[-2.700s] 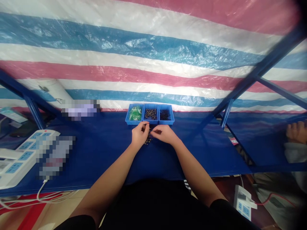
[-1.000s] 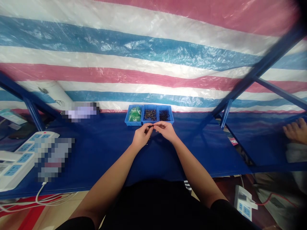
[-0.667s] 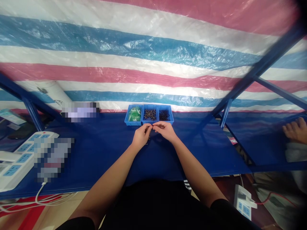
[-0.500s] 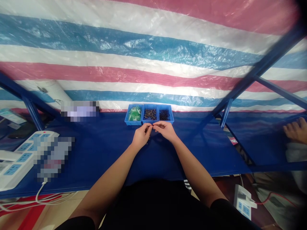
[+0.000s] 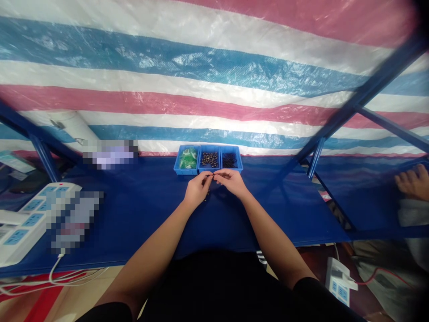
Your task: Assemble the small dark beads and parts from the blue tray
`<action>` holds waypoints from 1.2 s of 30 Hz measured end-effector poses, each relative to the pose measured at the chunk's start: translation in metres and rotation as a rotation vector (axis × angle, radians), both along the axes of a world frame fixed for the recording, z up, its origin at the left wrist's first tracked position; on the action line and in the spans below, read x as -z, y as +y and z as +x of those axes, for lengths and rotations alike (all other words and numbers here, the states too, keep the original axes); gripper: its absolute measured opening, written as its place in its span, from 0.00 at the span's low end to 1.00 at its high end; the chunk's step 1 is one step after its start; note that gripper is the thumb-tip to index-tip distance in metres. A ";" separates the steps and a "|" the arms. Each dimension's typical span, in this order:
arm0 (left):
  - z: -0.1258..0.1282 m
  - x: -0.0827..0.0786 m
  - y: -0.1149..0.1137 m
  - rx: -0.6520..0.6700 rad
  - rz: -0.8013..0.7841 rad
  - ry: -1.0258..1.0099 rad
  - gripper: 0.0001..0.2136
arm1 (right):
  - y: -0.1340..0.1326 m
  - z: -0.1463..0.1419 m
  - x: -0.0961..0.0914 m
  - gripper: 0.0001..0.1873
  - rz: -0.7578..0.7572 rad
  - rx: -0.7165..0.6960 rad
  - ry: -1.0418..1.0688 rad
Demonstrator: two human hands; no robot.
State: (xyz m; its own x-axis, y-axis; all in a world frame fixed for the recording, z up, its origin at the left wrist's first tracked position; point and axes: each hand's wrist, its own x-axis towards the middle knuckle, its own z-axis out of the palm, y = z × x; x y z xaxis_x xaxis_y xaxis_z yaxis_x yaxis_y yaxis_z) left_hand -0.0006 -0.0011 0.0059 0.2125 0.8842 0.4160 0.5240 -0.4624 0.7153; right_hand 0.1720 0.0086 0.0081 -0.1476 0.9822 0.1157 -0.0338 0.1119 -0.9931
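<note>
My left hand (image 5: 197, 188) and my right hand (image 5: 231, 182) meet fingertip to fingertip over the blue tabletop (image 5: 234, 223). Both are closed in a pinch, and what sits between the fingers is too small to name. Just beyond them three blue bins stand side by side. Green material in plastic fills the left bin (image 5: 185, 171). Small brass-and-dark metal parts lie in the middle bin (image 5: 209, 169). Thin black pieces are in the right bin (image 5: 236, 169). A few small brass-coloured parts (image 5: 205, 200) rest on the table by my left hand, partly hidden by it.
On the left are a white power strip (image 5: 20, 232), a blurred-out device (image 5: 73, 223) with a white cable, and another blurred-out object (image 5: 114, 154). Blue frame posts (image 5: 317, 158) stand at both sides. Another person's hand (image 5: 414, 182) shows at far right. Striped sheeting (image 5: 201, 94) hangs behind.
Almost nothing differs. Both hands keep the same pinch in the same place, and the view has shifted very slightly.
</note>
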 end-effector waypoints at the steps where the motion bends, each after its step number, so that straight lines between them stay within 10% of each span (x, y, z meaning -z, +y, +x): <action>1: 0.000 0.000 0.000 0.000 0.003 0.001 0.11 | 0.000 0.000 0.000 0.18 0.000 0.000 -0.001; 36: 0.000 0.004 0.001 0.012 0.068 0.016 0.11 | -0.002 0.000 -0.002 0.18 0.007 -0.026 -0.044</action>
